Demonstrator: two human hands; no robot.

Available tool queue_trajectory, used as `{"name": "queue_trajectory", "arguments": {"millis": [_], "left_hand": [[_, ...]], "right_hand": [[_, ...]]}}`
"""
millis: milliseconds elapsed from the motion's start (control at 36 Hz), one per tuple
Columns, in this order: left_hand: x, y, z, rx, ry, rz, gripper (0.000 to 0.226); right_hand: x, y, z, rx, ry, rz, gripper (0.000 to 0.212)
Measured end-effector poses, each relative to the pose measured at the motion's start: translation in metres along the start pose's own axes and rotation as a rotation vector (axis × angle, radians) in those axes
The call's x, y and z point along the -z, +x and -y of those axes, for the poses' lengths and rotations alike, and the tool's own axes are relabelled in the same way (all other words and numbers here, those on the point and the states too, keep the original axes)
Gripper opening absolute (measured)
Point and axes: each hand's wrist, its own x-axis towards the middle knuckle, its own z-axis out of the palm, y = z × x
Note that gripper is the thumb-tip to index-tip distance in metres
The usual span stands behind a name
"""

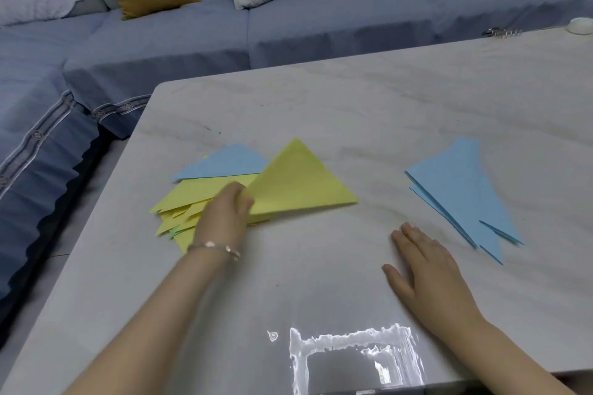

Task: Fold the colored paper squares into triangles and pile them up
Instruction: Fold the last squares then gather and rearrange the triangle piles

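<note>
The left hand [224, 218] blurs against the triangle [298, 183], grip unclear, and covers part of the pile [186, 199]. Far beyond the right hand [423, 269], an unidentifiable metal thing [502, 32].

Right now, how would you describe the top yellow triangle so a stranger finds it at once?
On the grey table, find the mixed paper pile at the left. The yellow triangle sits at its right edge, one corner held by the left hand. Unlike the other yellow pieces, it lies on top, nearly all visible.
</note>
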Motion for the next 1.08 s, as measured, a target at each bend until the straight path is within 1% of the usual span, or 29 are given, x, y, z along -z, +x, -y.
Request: {"name": "queue_trajectory", "arguments": {"millis": [56, 111, 194, 222, 278, 333, 389, 444, 500, 583, 667, 722, 778, 806, 833, 861, 889, 944, 972, 1000, 1056, 1083], "left_hand": [[0.014, 0.025, 0.007, 0.042, 0.032, 0.004, 0.021], [0.024, 0.047, 0.016, 0.069, 0.098, 0.001, 0.029], [0.026, 0.062, 0.026, 0.071, 0.369, -0.072, 0.052], [0.023, 0.062, 0.026, 0.051, 0.425, -0.087, 0.056], [0.011, 0.057, 0.022, -0.052, 0.485, -0.068, 0.055], [-0.006, 0.048, 0.020, -0.196, 0.508, 0.011, 0.048], [-0.024, 0.037, 0.020, -0.275, 0.513, 0.135, 0.045], [-0.038, 0.029, 0.025, -0.249, 0.555, 0.253, 0.048], [-0.043, 0.029, 0.032, -0.170, 0.596, 0.321, 0.051], [-0.039, 0.036, 0.040, -0.097, 0.644, 0.331, 0.053], [-0.029, 0.038, 0.041, -0.058, 0.632, 0.327, 0.055], [-0.026, 0.032, 0.035, -0.082, 0.587, 0.272, 0.056], [-0.026, 0.020, 0.024, -0.167, 0.487, 0.170, 0.057], [-0.026, 0.011, 0.016, -0.192, 0.384, 0.135, 0.059], [-0.028, 0.001, 0.007, -0.174, 0.242, 0.135, 0.059], [-0.030, -0.010, -0.004, -0.119, 0.080, 0.171, 0.059], [-0.032, -0.021, -0.016, -0.027, -0.081, 0.254, 0.059], [-0.037, -0.040, -0.039, 0.194, -0.402, 0.430, 0.058], [-0.041, -0.048, -0.048, 0.294, -0.543, 0.487, 0.059], [-0.045, -0.056, -0.055, 0.356, -0.627, 0.531, 0.062], [-0.056, -0.065, -0.061, 0.361, -0.659, 0.581, 0.075], [-0.060, -0.068, -0.062, 0.349, -0.669, 0.585, 0.078]], "right_hand": [[0.005, 0.005, -0.001, 0.019, 0.020, -0.040, 0.051], [0.009, 0.012, -0.004, 0.003, 0.033, -0.100, 0.038], [0.016, 0.022, -0.009, -0.066, 0.076, -0.116, 0.041], [0.018, 0.025, -0.011, -0.084, 0.067, -0.123, 0.041], [0.022, 0.032, -0.016, -0.127, 0.021, -0.135, 0.039], [0.027, 0.038, -0.021, -0.222, -0.016, -0.083, 0.041], [0.029, 0.042, -0.028, -0.323, -0.073, 0.003, 0.045], [0.031, 0.044, -0.033, -0.375, -0.111, 0.066, 0.048], [0.031, 0.045, -0.037, -0.396, -0.130, 0.121, 0.051], [0.030, 0.044, -0.042, -0.412, -0.146, 0.179, 0.057], [0.028, 0.041, -0.044, -0.375, -0.159, 0.161, 0.060], [0.027, 0.039, -0.041, -0.356, -0.139, 0.127, 0.059], [0.026, 0.035, -0.034, -0.299, -0.087, 0.026, 0.051], [0.024, 0.032, -0.029, -0.259, -0.066, -0.035, 0.047], [0.022, 0.028, -0.022, -0.230, -0.049, -0.084, 0.047], [0.020, 0.024, -0.014, -0.201, -0.032, -0.115, 0.051], [0.019, 0.019, -0.004, -0.161, -0.021, -0.128, 0.054], [0.018, 0.009, 0.018, -0.066, -0.031, -0.127, 0.057], [0.017, 0.004, 0.028, -0.020, -0.032, -0.113, 0.059], [0.017, -0.001, 0.038, 0.023, -0.028, -0.085, 0.060], [0.020, -0.009, 0.053, 0.090, -0.013, -0.019, 0.060], [0.021, -0.012, 0.059, 0.116, 0.013, 0.010, 0.059]]}}
